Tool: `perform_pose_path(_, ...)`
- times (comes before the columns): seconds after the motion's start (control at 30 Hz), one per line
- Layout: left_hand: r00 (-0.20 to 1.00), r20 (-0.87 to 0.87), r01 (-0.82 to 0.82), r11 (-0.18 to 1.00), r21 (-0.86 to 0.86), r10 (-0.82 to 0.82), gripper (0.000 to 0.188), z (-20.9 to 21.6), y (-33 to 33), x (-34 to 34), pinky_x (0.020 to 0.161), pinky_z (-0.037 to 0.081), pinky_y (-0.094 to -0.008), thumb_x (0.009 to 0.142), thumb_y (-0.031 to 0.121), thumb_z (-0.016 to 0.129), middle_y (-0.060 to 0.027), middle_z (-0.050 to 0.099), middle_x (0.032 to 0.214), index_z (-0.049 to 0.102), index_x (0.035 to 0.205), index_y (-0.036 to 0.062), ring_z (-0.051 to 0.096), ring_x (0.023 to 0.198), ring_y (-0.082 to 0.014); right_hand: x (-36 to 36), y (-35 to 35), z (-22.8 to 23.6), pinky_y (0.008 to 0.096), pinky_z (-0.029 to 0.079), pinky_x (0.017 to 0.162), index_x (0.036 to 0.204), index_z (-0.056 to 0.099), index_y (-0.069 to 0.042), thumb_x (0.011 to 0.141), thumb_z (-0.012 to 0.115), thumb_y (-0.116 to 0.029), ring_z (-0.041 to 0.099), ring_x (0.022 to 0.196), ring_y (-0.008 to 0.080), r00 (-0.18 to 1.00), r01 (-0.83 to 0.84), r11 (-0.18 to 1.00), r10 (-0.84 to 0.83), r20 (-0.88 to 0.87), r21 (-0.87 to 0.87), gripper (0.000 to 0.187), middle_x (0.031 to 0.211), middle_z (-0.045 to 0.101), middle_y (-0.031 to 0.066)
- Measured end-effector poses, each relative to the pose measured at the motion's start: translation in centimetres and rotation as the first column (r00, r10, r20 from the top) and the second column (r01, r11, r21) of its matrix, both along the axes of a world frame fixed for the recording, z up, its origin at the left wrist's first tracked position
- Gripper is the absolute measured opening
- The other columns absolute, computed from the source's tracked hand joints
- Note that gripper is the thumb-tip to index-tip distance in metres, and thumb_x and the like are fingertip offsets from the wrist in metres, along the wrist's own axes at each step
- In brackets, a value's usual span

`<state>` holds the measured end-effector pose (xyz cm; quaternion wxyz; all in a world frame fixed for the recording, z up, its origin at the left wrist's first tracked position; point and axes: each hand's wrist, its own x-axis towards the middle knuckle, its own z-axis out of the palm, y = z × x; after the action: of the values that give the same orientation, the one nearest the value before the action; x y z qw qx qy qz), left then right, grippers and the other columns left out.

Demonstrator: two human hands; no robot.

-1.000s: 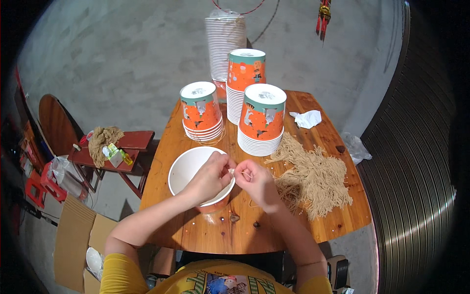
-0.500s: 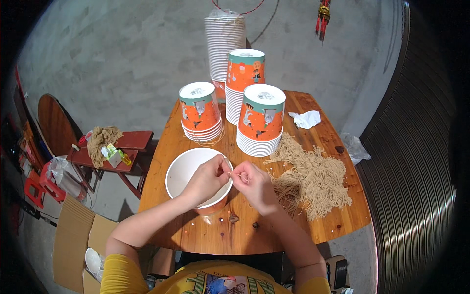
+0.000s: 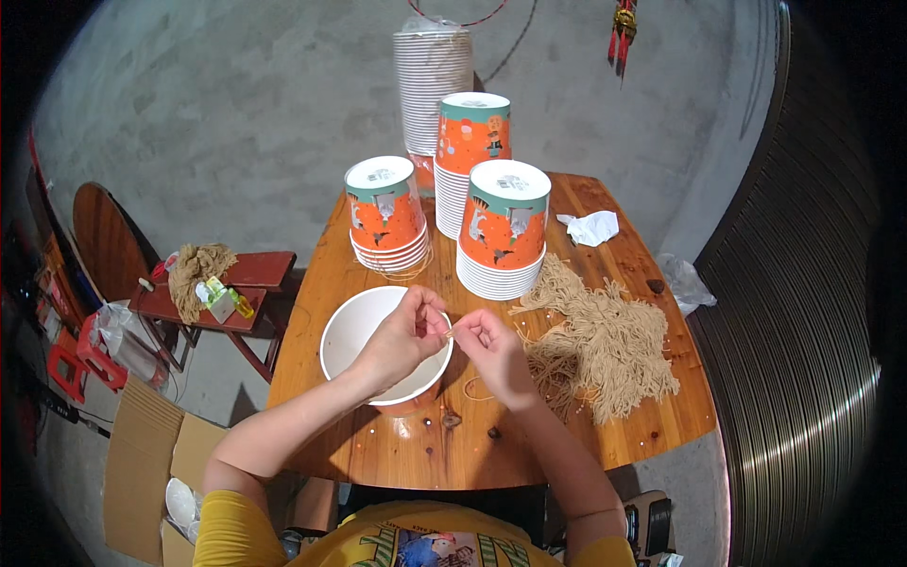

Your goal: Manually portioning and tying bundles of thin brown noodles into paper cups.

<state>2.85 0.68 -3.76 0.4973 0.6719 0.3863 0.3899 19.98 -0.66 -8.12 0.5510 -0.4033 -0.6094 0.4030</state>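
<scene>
Above the rim of an upright white paper bucket [image 3: 345, 331], my left hand [image 3: 404, 338] is closed in a pinch on a thin tan string [image 3: 450, 334]. My right hand [image 3: 498, 357] pinches the same string just to the right, fingertips almost meeting the left ones. A thin loop of string hangs below the right hand, near the tabletop. Both forearms partly cover the bucket and table. Right of my right hand lies a heap of tan strings [image 3: 609, 354], cut in many lengths.
Upside-down stacks of orange-and-green paper buckets [image 3: 505, 227] stand on the wooden table [image 3: 368, 454], with a shorter stack [image 3: 385, 213] at left and a wrapped white stack [image 3: 433, 85] behind. Crumpled tissue [image 3: 590, 229] lies at right. A red bench [image 3: 260, 269] and cardboard box [image 3: 142, 463] are left.
My fingertips have drawn slightly apart, and the right hand has turned a little. A loop of string now shows below the right hand. The bucket and stacks stay put.
</scene>
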Motion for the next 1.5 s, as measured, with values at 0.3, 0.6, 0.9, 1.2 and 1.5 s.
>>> perform_pose_path(0.3,0.999,0.038,0.005,0.997,-0.077,-0.002,0.036,0.0,0.2,-0.1,0.074,0.046,-0.022,0.085,-0.003,0.063,-0.0013,0.055,0.086,0.044,0.114,0.0034,0.053,0.079,-0.0086,0.4,-1.2,1.9,0.0304,0.05,0.059,0.091,0.062,-0.007,0.082,0.068,-0.008,0.061,0.068,0.0174,0.892,0.156,0.909,-0.298,0.34,0.386,0.011,0.083,0.055,0.0044)
perform_pose_path(0.6,1.0,-0.03,0.003,0.999,-0.042,-0.004,0.036,0.1,0.0,-0.2,0.077,0.047,-0.0232,0.087,0.0,0.062,-0.0019,0.056,0.088,0.044,0.118,0.0028,0.055,0.083,-0.0093,0.7,-1.2,3.3,0.0315,0.049,0.055,0.088,0.065,-0.008,0.076,0.073,-0.006,0.061,0.067,0.0213,0.725,0.024,0.713,-0.495,0.479,0.7,0.014,0.08,0.056,0.006)
perform_pose_path(0.9,0.975,-0.22,0.035,0.998,0.057,-0.022,0.039,0.7,-0.9,0.2,0.079,0.046,-0.0233,0.088,-0.001,0.059,-0.0013,0.052,0.091,0.043,0.123,0.0041,0.053,0.084,-0.0088,0.1,-1.2,2.1,0.0274,0.048,0.058,0.088,0.061,-0.005,0.086,0.064,-0.007,0.06,0.06,0.0138,0.968,0.048,0.978,-0.095,0.23,0.204,0.004,0.072,0.061,0.0053)
perform_pose_path(1.2,0.967,-0.256,0.034,0.997,0.064,-0.016,0.04,0.9,-0.9,0.2,0.078,0.045,-0.0232,0.087,-0.003,0.057,-0.0012,0.05,0.089,0.042,0.123,0.0043,0.052,0.082,-0.009,0.7,-0.7,1.0,0.0188,0.038,0.059,0.096,0.058,-0.004,0.091,0.059,-0.007,0.048,0.067,0.0028,0.977,-0.083,0.99,0.06,-0.202,-0.11,0.006,0.074,0.055,-0.0044)
perform_pose_path(1.5,0.98,-0.2,0.039,0.997,0.072,-0.023,0.04,0.3,-0.7,0.2,0.077,0.046,-0.0237,0.086,-0.002,0.058,-0.0013,0.052,0.088,0.043,0.122,0.0047,0.053,0.081,-0.0093,1.4,-1.0,1.5,0.0242,0.041,0.054,0.095,0.06,-0.004,0.088,0.063,-0.007,0.052,0.062,0.0083,0.976,-0.048,0.989,0.016,0.218,0.143,0.009,0.075,0.057,0.0005)
